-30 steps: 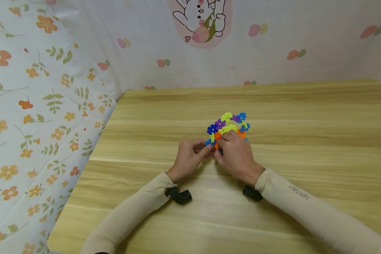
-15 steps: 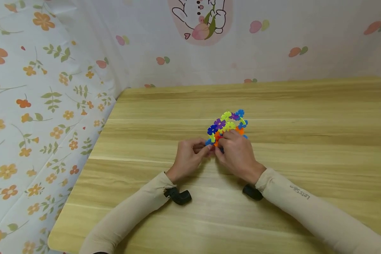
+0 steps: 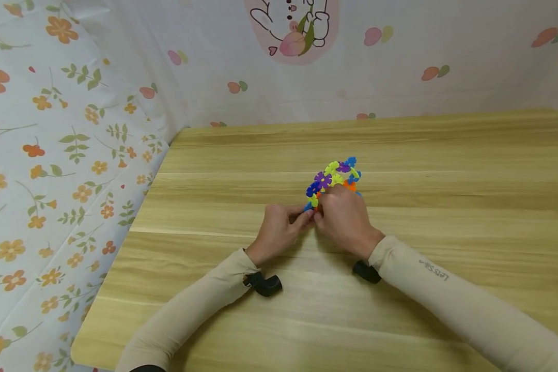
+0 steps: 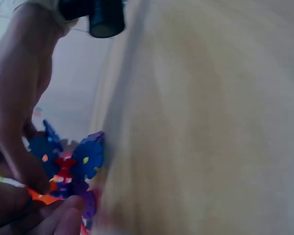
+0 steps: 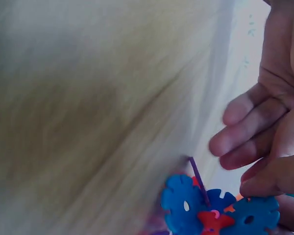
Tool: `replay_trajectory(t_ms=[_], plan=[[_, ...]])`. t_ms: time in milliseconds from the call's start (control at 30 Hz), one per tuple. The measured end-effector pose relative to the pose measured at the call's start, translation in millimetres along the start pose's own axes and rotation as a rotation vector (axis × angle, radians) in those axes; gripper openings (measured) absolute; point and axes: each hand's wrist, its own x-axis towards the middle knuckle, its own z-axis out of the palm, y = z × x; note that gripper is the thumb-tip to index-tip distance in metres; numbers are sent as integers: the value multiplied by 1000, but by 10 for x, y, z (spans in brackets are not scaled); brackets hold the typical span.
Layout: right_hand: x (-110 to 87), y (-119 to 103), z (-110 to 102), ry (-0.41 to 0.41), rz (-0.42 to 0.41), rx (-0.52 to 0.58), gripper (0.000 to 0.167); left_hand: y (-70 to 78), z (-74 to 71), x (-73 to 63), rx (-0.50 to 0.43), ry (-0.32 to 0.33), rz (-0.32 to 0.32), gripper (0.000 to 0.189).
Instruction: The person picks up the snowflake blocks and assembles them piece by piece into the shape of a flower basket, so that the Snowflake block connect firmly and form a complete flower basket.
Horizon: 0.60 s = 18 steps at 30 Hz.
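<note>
A ring-like build of interlocking flower-shaped plastic discs (image 3: 323, 180), in purple, blue, yellow-green and orange, is held over the table. My left hand (image 3: 281, 230) pinches a blue disc at its lower left corner between thumb and fingers. From the right, my right hand (image 3: 346, 219) grips the near side, its fingers covering much of the build. Blue discs (image 4: 86, 159) joined by a red disc (image 4: 64, 167) show from below in the left wrist view. The right wrist view has a blue disc (image 5: 179, 208) and a red one (image 5: 215, 223) beside the fingers.
The wood-grain table (image 3: 446, 175) extends on all sides of the hands. A patterned cloth (image 3: 204, 62) hangs behind it, and a floral cloth (image 3: 74, 170) lines its left side. Black wrist mounts (image 3: 267, 284) sit beneath both wrists.
The build has tilted slightly, its far end moving up in the head view. My right hand has shifted a little up and left; the left hand keeps its pinch.
</note>
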Motion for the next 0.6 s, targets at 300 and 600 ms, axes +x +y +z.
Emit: replay_trajectory(t_ms=[300,600], plan=[[30,49,79,53,-32,155,10,-14,-43,29,-133,-131,-53,25],[48,44,13,24,-72,125,11,-67,-111,85,-74,-130,-94,25]])
